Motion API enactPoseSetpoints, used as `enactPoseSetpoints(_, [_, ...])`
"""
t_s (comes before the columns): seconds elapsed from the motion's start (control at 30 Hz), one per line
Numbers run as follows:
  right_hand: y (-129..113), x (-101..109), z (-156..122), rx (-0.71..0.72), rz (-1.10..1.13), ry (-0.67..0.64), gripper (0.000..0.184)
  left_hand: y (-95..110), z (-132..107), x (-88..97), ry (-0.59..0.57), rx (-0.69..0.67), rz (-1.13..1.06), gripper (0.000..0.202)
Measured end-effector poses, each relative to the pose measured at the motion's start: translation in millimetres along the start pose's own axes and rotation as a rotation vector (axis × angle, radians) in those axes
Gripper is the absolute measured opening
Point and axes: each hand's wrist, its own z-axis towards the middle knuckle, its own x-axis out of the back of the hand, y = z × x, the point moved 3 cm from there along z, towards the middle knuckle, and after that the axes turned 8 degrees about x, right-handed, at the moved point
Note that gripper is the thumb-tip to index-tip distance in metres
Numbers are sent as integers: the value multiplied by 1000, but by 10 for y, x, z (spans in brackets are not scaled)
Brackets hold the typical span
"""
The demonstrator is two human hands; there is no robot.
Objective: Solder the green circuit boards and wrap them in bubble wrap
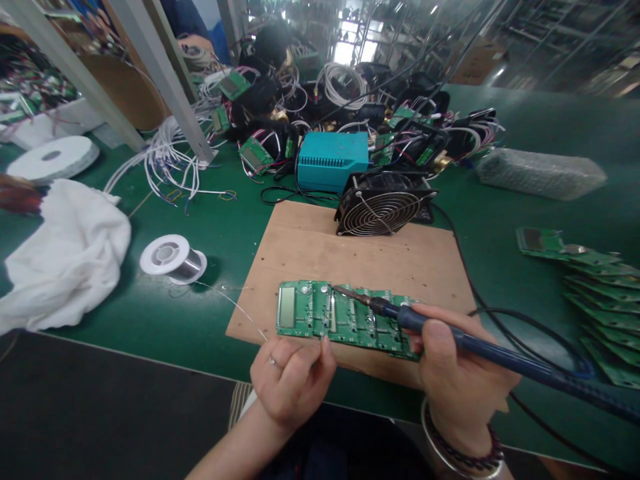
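Note:
My right hand point(450, 353) is wrapped round the blue handle of a soldering iron point(440, 328). The iron's tip points left, over a row of overlapping green circuit boards point(345, 317); whether it touches them I cannot tell. At the near edge of the boards, my left hand point(293, 373) pinches a thin solder wire point(240, 308). That wire runs left to a white spool point(173, 259) lying on its side. The leftmost board carries a grey display, and all the boards rest on a brown cardboard sheet point(300, 247).
A black fan point(380, 205) stands on the cardboard's far edge before a teal box point(333, 162). More circuit boards point(600, 300) are stacked at right, near a bubble-wrapped bundle point(543, 175). White cloth point(65, 253) lies at left. Cables and assemblies point(345, 87) crowd the back. The iron's cord loops at right.

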Motion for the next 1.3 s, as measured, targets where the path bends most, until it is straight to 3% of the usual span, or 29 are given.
enactPoseSetpoints(0.27, [0, -5, -6, -11, 11, -17, 9, -7, 26, -5, -22, 0, 35, 18])
enactPoseSetpoints(0.47, [43, 11, -41, -18, -48, 86, 18, 0, 21, 14, -4, -2, -16, 18])
enactPoseSetpoints(0.9, [-19, -4, 20, 0, 26, -2, 9, -33, 8, -32, -18, 17, 60, 17])
enactPoseSetpoints(1.1, [15, 5, -13, -16, 71, 95, 12, -19, 5, 0, 0, 22, -25, 19])
enactPoseSetpoints(1.3, [38, 16, -29, -17, -11, 52, 15, -28, -3, -21, -23, 16, 26, 17])
